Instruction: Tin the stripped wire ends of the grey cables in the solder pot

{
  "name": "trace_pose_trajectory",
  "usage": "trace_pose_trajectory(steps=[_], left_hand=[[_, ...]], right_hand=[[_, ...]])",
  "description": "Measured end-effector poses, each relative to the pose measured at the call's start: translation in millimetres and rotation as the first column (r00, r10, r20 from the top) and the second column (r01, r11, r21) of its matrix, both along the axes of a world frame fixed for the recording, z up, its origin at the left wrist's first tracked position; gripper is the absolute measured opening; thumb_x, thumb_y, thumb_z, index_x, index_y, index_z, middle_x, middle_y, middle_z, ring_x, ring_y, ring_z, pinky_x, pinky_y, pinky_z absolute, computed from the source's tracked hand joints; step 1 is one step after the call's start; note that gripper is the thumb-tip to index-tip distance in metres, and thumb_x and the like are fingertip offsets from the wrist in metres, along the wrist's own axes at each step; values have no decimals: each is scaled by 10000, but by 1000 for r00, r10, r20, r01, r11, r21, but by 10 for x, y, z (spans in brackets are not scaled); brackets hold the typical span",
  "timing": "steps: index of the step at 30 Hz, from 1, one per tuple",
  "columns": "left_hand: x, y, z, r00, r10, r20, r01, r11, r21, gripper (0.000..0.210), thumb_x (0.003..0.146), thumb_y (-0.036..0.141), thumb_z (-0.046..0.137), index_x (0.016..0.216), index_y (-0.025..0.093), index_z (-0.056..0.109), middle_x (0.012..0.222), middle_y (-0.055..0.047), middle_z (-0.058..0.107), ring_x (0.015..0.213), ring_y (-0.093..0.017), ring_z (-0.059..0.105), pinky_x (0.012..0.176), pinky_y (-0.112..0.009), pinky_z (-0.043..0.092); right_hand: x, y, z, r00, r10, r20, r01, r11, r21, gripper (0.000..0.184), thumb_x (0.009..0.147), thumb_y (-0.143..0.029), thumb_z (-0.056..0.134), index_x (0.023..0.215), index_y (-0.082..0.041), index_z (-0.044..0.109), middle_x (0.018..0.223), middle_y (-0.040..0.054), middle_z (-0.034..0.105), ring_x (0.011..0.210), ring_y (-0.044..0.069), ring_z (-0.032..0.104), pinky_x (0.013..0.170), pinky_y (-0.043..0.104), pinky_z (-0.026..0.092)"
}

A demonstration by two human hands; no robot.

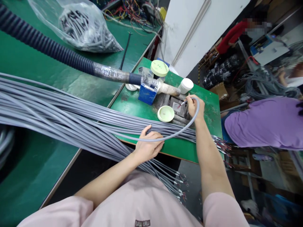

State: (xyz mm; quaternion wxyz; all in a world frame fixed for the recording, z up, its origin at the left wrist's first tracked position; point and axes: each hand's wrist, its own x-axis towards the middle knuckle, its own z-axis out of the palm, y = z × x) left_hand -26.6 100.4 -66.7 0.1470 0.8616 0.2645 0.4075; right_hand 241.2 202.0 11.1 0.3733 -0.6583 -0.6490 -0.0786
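Note:
My right hand point(196, 107) is closed on the end of a grey cable point(197, 115), pinching it near its stripped tip. The thin coloured wires at that tip reach a shiny square surface point(179, 106) in a dark, grimy metal block. From there the cable bends in a wide loop back towards me and crosses over my left hand point(149, 145). That hand rests on the bundle of grey cables point(118, 118), thumb apart and fingers stretched forward; their undersides are hidden. Beside the block are a pale lid-like dish point(166, 113) and a white tub point(186, 85).
A ribbed black hose point(71, 61) ends in a nozzle point(169, 89) by the block, next to a blue box point(147, 94). A pale round lid point(159, 68) tops a jar. A plastic bag point(85, 28) of cable pieces lies behind. A person in purple point(265, 123) is at right.

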Motion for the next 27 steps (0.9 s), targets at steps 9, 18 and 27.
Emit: trace_pose_trajectory(steps=[9, 18, 27], left_hand=[[31, -135, 90, 966, -242, 90, 256, 947, -195, 215, 891, 238, 491, 1012, 238, 669, 985, -39, 727, 996, -183, 644, 1126, -497, 256], [-200, -357, 640, 551, -437, 711, 784, -19, -620, 292, 846, 407, 591, 976, 200, 749, 857, -100, 750, 793, -237, 708, 756, -352, 568], [262, -404, 268, 626, 171, 761, 774, -18, -632, 406, 711, 491, 723, 943, 158, 739, 666, -29, 660, 590, -116, 583, 614, -271, 498]], right_hand=[[-154, -434, 252, 989, 69, -127, -48, 986, 159, 264, 913, -370, 472, 848, -197, 661, 809, 42, 722, 800, 193, 682, 779, 333, 516], [-549, -1483, 230, 964, 261, 46, -264, 929, 261, 250, 885, -300, 512, 1089, -321, 655, 1136, 48, 692, 1037, 266, 649, 884, 501, 516], [-922, -2178, -308, 885, 401, 239, -442, 883, 158, 477, 837, -196, 593, 1271, -389, 552, 1160, 25, 691, 1078, 237, 615, 886, 498, 530]])
